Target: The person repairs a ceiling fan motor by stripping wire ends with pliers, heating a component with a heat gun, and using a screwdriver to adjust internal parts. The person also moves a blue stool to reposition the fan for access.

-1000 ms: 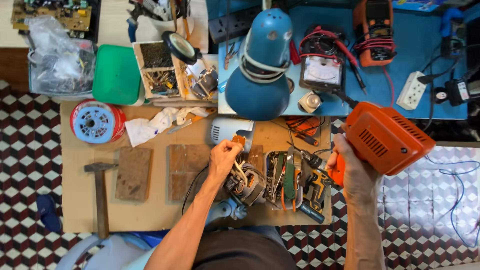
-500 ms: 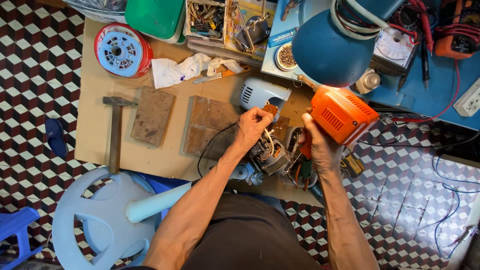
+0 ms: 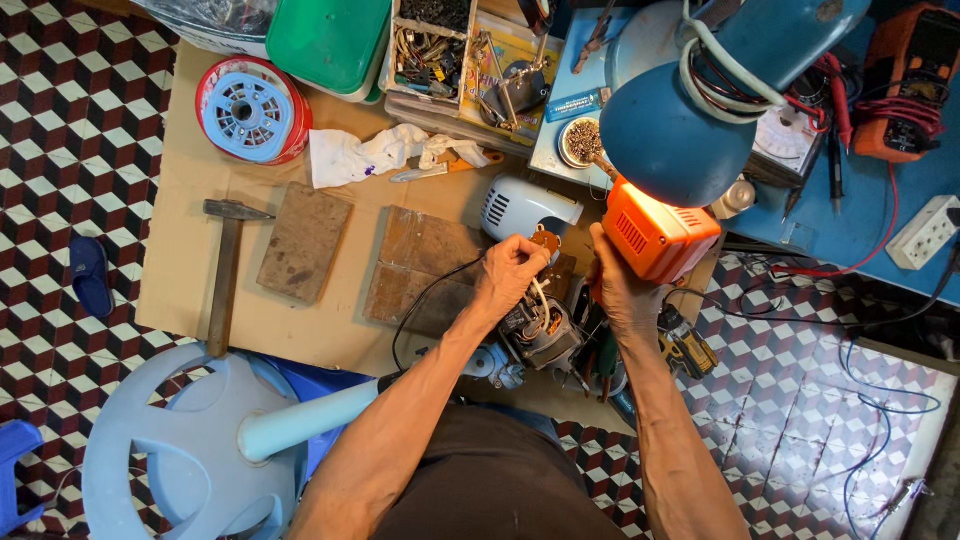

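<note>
right hand [image 3: 615, 290] grips orange housing [image 3: 658, 232] — lamp-lit

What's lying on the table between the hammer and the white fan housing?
In the head view, two wooden boards lie between the hammer and fan housing.

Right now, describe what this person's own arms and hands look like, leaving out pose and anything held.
Both forearms are bare, lean and sinewy, with no sleeves reaching them. The left hand and right hand are ungloved; no watch, ring or bracelet shows. Dark clothing covers the lap between the arms.
</note>
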